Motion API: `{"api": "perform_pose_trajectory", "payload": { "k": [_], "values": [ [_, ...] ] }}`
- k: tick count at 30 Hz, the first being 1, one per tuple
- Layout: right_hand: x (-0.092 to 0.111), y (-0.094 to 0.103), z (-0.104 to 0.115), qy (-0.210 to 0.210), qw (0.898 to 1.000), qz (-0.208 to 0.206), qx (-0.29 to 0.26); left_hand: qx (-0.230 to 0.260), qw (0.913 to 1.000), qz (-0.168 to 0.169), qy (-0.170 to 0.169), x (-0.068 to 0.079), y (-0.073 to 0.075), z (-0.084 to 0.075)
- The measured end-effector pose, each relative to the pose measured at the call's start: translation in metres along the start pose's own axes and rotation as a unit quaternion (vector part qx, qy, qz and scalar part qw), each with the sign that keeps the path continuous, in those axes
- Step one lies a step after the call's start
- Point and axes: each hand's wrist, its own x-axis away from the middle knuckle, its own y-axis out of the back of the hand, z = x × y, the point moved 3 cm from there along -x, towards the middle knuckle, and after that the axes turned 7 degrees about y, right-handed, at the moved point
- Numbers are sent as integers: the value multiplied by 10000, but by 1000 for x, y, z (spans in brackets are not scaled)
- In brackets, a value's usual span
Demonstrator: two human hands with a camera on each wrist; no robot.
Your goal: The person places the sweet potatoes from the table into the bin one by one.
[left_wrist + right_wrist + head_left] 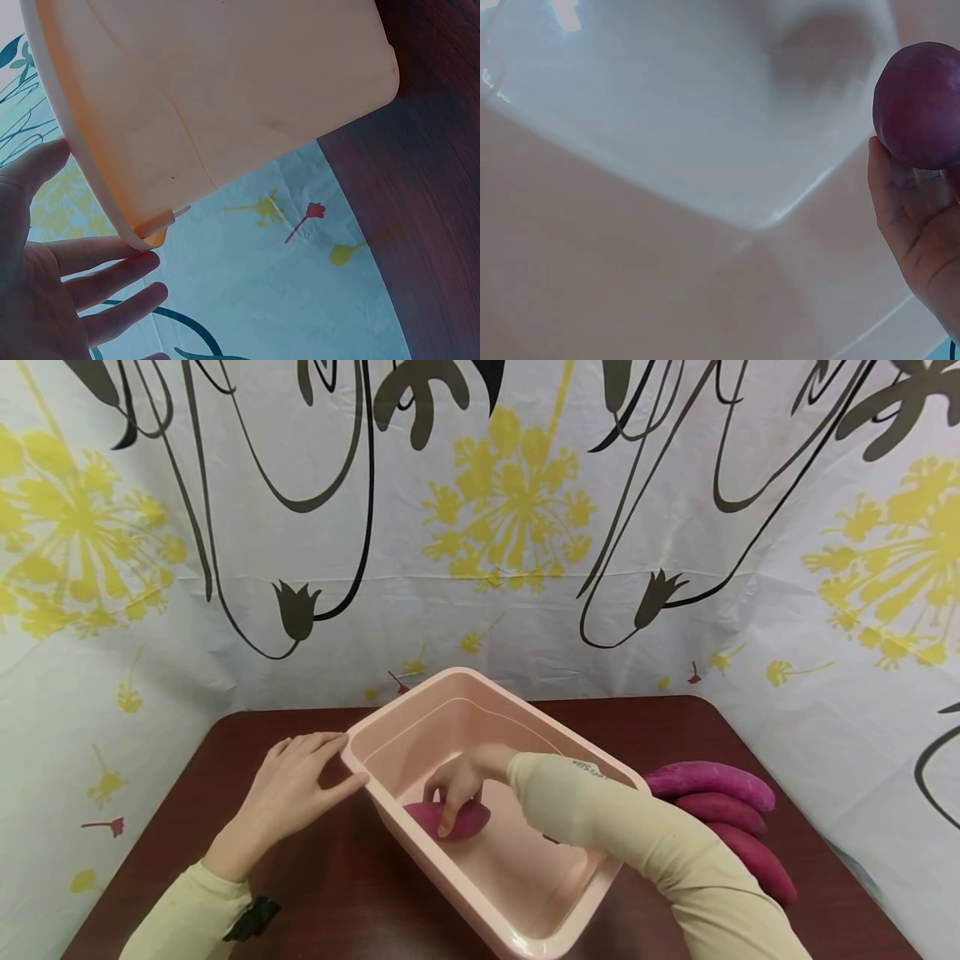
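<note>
A pale pink plastic basin [405,831] stands at an angle on the table. Inside it my right hand [461,777] grips a purple sweet potato [472,822], fingers and thumb around its middle. Close up in the right wrist view, the rounded end of that sweet potato [922,105] sits at the fingertips, apart from the basin floor. My left hand [300,785] rests against the basin's far left corner. From the left wrist view, its thumb and nearly straight fingers touch the rim [90,180] from outside.
Several more purple sweet potatoes [727,814] lie side by side to the right of the basin, partly behind the right sleeve [637,827]. The dark red-brown table [337,893] ends at a patterned white curtain [510,635] behind and at both sides.
</note>
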Motion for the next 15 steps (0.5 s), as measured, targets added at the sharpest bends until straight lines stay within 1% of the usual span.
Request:
{"api": "perform_pose_trajectory", "payload": {
  "k": [5, 11, 15],
  "values": [
    [-5, -6, -2, -86, 9999, 149, 13, 8, 10000, -5, -4, 0, 0, 0],
    [-8, -13, -3, -143, 9994, 197, 237, 2, 10000, 24, 12, 0, 0, 0],
    [-11, -19, -3, -270, 9986, 201, 413, -10, 10000, 46, 15, 0, 0, 0]
  ]
}}
